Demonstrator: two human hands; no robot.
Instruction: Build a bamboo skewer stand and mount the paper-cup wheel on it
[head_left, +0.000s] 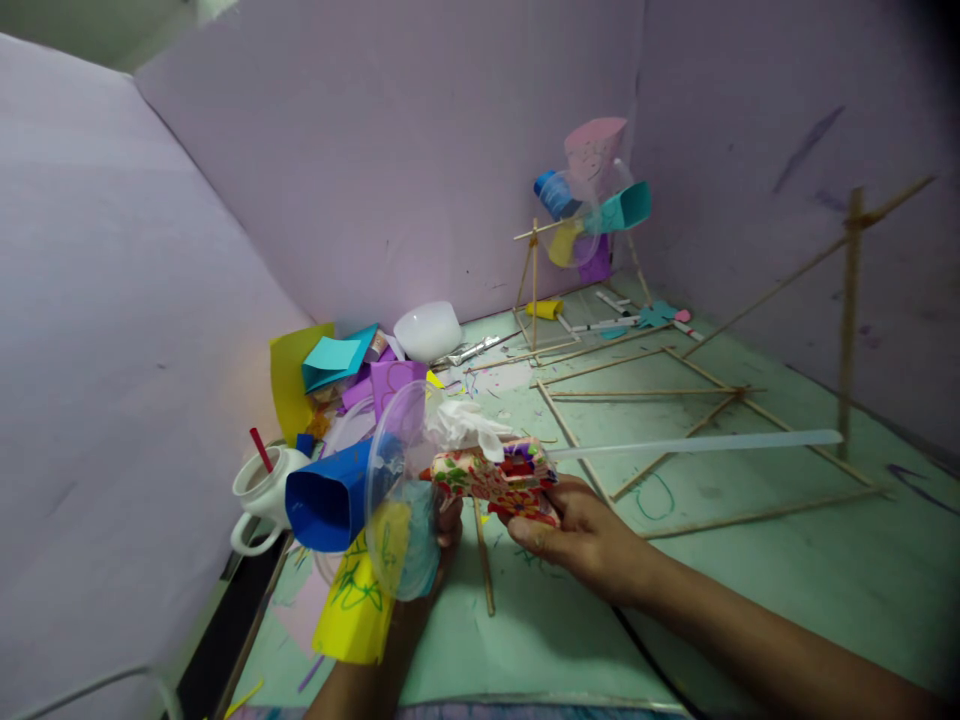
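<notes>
My right hand [581, 540] is wrapped round a floral-patterned hot glue gun [517, 500], its nozzle pointing left at a wheel. A long translucent glue stick [697, 443] sticks out of the gun's back. The wheel has clear plastic discs [386, 480] with paper cups fixed between them: a blue cup [322, 508], a yellow cup [352, 610] with green drawing, and a purple cup [397, 385]. Behind the wheel, my left hand [448, 525] is closed on it, mostly hidden by the discs. A wooden stick [484, 560] shows between my hands.
A finished-looking wheel [574, 225] stands on a stick frame at the back. A larger stick frame [739, 393] covers the right side. White teapot-like mug [262, 490], white bowl [427, 330], coloured paper [337, 360] and crumpled tissue [461, 425] lie left. Walls close in the table.
</notes>
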